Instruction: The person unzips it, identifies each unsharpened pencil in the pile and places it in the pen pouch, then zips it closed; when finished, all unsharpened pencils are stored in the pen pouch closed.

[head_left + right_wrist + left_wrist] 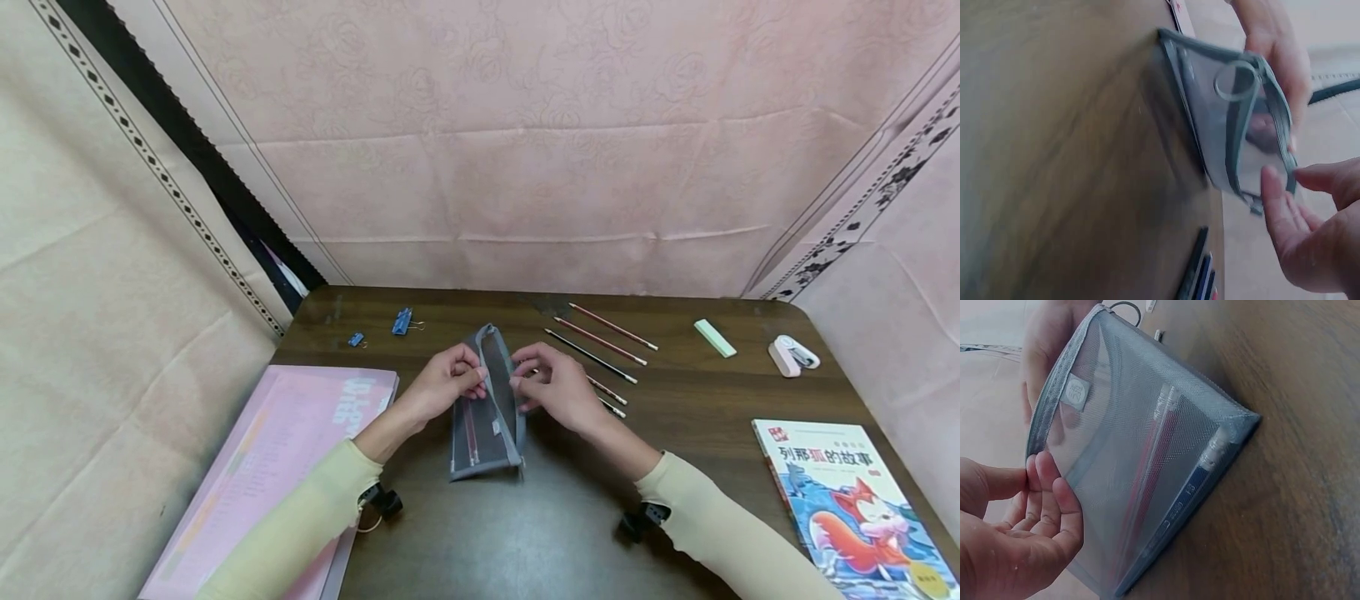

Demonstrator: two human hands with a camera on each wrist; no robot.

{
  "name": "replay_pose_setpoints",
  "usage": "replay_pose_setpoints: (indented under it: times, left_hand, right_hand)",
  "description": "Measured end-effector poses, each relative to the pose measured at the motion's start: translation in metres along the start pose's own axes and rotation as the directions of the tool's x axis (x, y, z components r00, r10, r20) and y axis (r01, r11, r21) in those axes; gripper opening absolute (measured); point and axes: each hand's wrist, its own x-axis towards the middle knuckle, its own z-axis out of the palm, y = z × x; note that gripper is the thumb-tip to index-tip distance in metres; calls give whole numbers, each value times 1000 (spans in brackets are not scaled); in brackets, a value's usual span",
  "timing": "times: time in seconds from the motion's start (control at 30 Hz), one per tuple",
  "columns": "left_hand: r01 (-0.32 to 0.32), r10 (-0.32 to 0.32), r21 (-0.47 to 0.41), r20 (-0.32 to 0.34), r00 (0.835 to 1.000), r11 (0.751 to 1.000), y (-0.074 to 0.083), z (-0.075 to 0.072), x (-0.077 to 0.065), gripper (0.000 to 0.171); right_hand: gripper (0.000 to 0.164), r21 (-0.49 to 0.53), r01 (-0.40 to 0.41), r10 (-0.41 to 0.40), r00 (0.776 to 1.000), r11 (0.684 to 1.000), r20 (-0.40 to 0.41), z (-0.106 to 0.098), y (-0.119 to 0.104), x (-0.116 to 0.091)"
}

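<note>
A grey mesh zip pencil case stands in front of me with its mouth parted. Through its mesh show red pencils and a dark blue pencil, eraser ends toward one end of the case. My left hand pinches the zippered rim between thumb and fingers. Across the mouth, my right hand has its thumb and fingers on either side of the rim. A ring loop hangs at one end of the zipper.
Several pencils lie right of the case. Farther right are a pale green eraser-like bar, a white stapler and a fox picture book. At left lie a pink folder and blue binder clips. Cloth hangs behind the desk.
</note>
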Motion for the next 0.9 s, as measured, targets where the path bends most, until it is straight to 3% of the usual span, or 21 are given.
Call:
replay_pose_setpoints:
  times: [0.23,0.4,0.57,0.67,0.8,0.9]
  left_hand:
    - [5,-5,14,-12,1000,1000,-2,-1,0,17]
    - [24,-24,8,-7,1000,1000,-1,-2,0,16]
    - [30,-30,4,-7,1000,1000,-1,-2,-1,15]
    - [33,-33,-5,-4,999,999,-2,-2,-2,15]
    - [44,-44,-26,7,999,999,-4,-2,-2,17]
    - [57,-56,-33,15,998,998,-4,-3,-2,18]
  right_hand:
    - [33,43,62,-58,995,997,-86,-33,5,-2]
    - [31,-80,53,-65,985,995,-157,-57,15,0]
    - [28,-232,19,-58,985,972,-161,-72,24,-1]
    - [26,-379,24,-85,986,925,-145,-77,31,-1]
    - [26,-588,77,-164,982,805,-95,-79,39,-2]
    - [27,-676,97,-184,981,731,-59,-78,41,-3]
